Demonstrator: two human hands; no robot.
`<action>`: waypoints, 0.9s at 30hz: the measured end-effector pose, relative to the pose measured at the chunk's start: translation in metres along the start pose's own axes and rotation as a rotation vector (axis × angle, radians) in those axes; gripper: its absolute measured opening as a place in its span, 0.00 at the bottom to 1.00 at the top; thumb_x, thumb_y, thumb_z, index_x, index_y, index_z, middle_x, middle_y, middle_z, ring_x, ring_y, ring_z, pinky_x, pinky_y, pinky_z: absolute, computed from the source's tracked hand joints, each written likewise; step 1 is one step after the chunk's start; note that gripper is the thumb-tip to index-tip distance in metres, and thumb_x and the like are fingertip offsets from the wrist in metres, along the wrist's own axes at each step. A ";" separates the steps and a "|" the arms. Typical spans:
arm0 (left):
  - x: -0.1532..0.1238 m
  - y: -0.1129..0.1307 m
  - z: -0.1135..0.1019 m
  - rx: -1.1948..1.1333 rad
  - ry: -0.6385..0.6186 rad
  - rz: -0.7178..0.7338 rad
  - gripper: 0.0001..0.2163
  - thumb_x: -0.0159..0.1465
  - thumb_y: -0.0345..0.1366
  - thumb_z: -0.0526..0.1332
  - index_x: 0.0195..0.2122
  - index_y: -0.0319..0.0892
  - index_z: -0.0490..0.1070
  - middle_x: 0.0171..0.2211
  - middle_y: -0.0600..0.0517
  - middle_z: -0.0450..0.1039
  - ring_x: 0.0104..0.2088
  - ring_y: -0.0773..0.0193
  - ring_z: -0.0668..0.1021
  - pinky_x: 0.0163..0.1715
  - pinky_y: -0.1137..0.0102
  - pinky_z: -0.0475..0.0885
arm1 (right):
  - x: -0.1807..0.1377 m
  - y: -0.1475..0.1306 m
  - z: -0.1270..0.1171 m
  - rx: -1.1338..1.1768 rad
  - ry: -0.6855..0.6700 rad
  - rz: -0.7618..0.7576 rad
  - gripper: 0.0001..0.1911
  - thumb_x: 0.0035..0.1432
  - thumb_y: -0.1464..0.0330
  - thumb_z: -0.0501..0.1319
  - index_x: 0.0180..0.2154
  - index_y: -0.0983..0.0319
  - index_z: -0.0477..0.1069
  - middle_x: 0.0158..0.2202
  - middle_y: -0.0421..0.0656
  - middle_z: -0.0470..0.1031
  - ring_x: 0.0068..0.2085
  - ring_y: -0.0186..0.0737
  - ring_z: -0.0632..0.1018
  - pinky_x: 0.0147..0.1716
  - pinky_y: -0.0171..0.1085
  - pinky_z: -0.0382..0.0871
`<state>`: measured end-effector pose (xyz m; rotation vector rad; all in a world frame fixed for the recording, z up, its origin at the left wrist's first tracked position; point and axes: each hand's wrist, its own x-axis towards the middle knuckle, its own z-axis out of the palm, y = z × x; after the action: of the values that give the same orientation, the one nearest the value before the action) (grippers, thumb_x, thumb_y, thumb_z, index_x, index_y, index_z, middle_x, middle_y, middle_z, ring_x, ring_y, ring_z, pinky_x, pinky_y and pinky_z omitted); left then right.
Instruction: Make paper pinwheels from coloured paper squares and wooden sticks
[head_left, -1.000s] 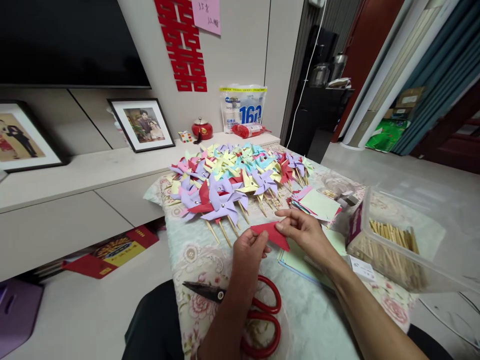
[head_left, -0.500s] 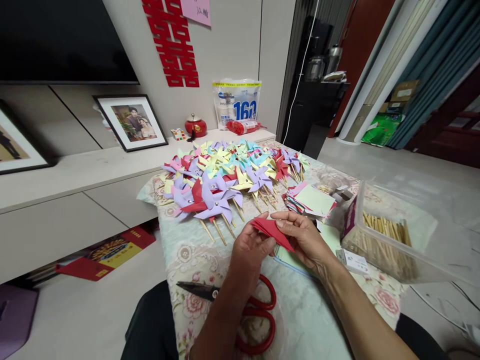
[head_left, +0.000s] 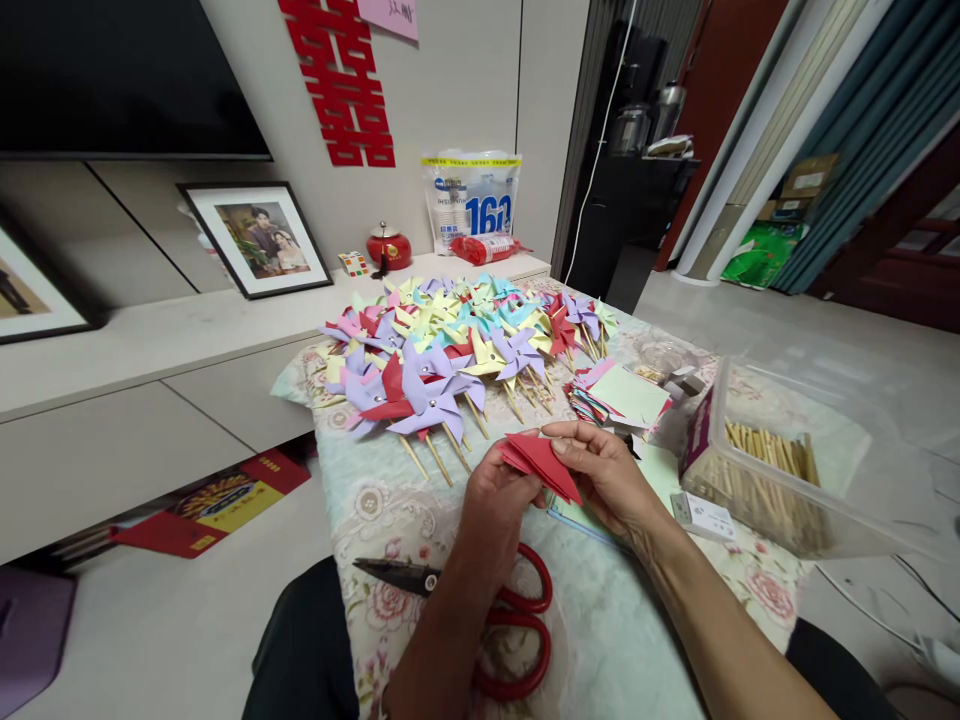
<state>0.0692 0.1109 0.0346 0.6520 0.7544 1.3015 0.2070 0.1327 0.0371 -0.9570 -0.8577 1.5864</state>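
Note:
Between my two hands, above the table, is a folded piece of red paper (head_left: 541,462) with several layers and pointed corners. My left hand (head_left: 504,490) grips its left side, fingers closed round it. With thumb and fingers, my right hand (head_left: 592,465) pinches its right side. Under my left forearm lie red-handled scissors (head_left: 534,580), their dark blades partly spread and pointing left. Beyond my hands lies a large group of paper pinwheels (head_left: 435,400) in purple, red, yellow and blue, on wooden sticks.
A stack of coloured paper squares (head_left: 626,395) lies right of the pinwheels. Farther right stands a clear plastic box (head_left: 750,500) holding many wooden sticks, beside a small white box (head_left: 703,516). A flowered cloth (head_left: 405,510) covers the table. A cabinet with a picture frame (head_left: 259,240) runs behind.
The red paper has turned slightly between my fingers and shows more of its broad face. Both hands stay in nearly the same place, and the view has shifted a little.

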 end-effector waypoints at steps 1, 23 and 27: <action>0.000 0.000 0.000 0.003 0.011 -0.002 0.16 0.48 0.28 0.68 0.40 0.38 0.75 0.27 0.55 0.74 0.24 0.70 0.70 0.25 0.74 0.66 | 0.000 0.001 -0.001 -0.016 0.006 -0.011 0.20 0.43 0.62 0.77 0.37 0.63 0.77 0.26 0.40 0.80 0.25 0.35 0.77 0.26 0.33 0.70; 0.012 -0.012 -0.015 0.226 0.313 0.090 0.12 0.45 0.31 0.69 0.32 0.39 0.73 0.25 0.52 0.80 0.26 0.65 0.78 0.30 0.72 0.73 | -0.007 0.008 -0.010 -0.551 -0.133 -0.222 0.28 0.54 0.64 0.70 0.56 0.59 0.70 0.52 0.49 0.77 0.48 0.46 0.79 0.48 0.46 0.71; 0.012 -0.014 -0.015 0.182 0.235 0.062 0.17 0.46 0.31 0.71 0.39 0.39 0.75 0.29 0.51 0.81 0.27 0.66 0.79 0.31 0.72 0.73 | -0.006 0.009 -0.012 -0.456 -0.118 -0.195 0.25 0.56 0.61 0.69 0.54 0.59 0.71 0.47 0.46 0.79 0.43 0.43 0.80 0.46 0.43 0.72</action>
<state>0.0667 0.1207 0.0135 0.6786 1.0610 1.3919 0.2152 0.1261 0.0251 -1.0624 -1.3914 1.3130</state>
